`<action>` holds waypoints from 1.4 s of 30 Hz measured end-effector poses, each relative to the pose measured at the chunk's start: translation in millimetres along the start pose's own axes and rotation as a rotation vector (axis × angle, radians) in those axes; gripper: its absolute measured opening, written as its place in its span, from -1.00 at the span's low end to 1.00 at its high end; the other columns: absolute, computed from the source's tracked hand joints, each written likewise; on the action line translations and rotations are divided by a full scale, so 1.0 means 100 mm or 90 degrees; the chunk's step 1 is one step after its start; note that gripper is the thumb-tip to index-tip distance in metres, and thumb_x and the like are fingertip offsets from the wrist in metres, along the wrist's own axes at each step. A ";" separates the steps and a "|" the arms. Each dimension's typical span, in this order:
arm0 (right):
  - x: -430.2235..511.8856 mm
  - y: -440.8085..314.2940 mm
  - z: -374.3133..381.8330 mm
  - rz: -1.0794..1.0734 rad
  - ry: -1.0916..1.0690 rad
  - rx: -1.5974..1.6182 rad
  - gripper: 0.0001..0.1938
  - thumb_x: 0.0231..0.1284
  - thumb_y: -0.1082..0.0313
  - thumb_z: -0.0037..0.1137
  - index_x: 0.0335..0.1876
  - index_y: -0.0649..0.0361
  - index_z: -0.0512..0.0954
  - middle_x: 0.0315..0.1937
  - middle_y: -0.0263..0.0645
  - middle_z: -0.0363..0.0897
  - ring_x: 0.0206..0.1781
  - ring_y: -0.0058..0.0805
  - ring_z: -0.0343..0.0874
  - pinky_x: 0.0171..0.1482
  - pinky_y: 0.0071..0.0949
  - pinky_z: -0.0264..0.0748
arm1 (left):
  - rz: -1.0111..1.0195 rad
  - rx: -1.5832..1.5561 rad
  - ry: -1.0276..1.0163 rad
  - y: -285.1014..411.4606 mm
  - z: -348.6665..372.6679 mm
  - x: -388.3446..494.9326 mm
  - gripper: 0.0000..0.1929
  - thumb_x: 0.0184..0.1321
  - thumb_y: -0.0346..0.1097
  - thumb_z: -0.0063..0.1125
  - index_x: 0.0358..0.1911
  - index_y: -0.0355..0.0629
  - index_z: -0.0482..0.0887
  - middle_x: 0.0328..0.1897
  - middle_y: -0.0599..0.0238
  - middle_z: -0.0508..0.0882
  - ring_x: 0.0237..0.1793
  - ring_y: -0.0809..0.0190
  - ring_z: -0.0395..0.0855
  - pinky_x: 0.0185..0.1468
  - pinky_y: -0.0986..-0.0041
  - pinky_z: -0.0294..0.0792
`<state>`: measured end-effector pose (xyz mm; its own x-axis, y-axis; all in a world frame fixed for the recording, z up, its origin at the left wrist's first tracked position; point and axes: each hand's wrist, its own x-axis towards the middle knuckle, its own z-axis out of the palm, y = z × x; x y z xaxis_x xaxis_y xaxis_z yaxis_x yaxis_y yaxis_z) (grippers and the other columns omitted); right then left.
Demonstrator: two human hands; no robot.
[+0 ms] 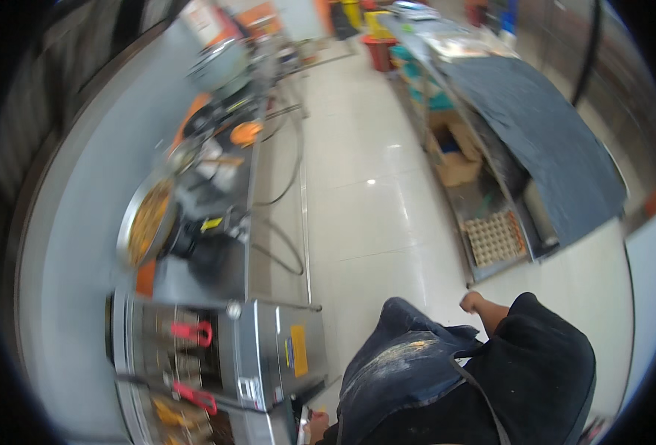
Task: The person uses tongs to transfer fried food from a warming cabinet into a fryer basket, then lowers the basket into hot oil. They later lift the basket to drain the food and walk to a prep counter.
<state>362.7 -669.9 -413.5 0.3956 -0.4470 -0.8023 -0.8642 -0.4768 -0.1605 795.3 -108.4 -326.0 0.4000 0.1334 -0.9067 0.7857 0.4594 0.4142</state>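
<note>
My right hand (471, 302) hangs beside my body with its fingers curled in, and nothing shows in it. It is nearest to the front leg of the steel table on the right, apart from it. My left hand (318, 425) is low by the front of a stainless steel deep fryer (267, 339). A small dark thing shows at its fingers, but blur hides whether I hold it. Red-handled fryer baskets (191, 334) rest in the fryer. My dark apron (400, 361) bears pale, flour-like smears.
Left, a steel counter (178, 283) carries a large bowl of fried-looking food (150, 222) and a burner with hoses (283, 194). Right, a dark-covered table (556, 133) has egg trays (492, 239) and a cardboard box (459, 161) below. Tiled floor (361, 222) runs between; a red bucket (380, 53) stands far back.
</note>
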 end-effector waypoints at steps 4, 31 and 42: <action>-0.48 -0.24 -0.37 0.065 0.264 0.363 -0.68 0.12 0.17 0.04 -0.21 0.19 0.72 -0.22 -0.01 0.72 -0.16 -0.11 0.71 -0.02 -0.21 0.58 | 0.084 0.763 -0.121 0.01 1.10 0.04 -0.60 0.22 0.00 -0.14 -0.13 -0.08 0.69 -0.18 0.15 0.73 -0.18 0.10 0.68 -0.23 0.23 0.42; -0.09 0.78 -6.06 -0.076 0.369 0.852 -0.65 0.40 0.23 0.12 0.15 0.29 0.56 -0.09 -0.31 0.68 -0.11 -0.59 0.61 -0.02 -0.51 0.53 | 0.583 1.422 -1.043 -4.44 10.28 -1.97 -0.70 0.14 -0.04 0.28 -0.32 -0.15 0.69 -0.28 0.06 0.75 -0.22 0.02 0.70 -0.09 0.23 0.50; 2.63 0.63 -10.25 -0.304 0.402 0.425 -0.59 0.31 0.12 0.10 0.07 0.30 0.60 -0.04 0.02 0.69 0.03 -0.14 0.68 0.11 -0.28 0.55 | 0.352 1.585 -0.244 -2.46 9.92 -0.34 -0.52 0.34 0.07 -0.16 -0.15 -0.17 0.74 -0.17 -0.02 0.75 -0.13 -0.02 0.71 -0.02 0.11 0.51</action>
<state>730.7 -1593.5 -45.0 0.6671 -0.7286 -0.1550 -0.4945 -0.2776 -0.8236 1056.2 -1096.9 -318.3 0.4491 -0.3579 -0.8186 -0.5689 -0.8211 0.0468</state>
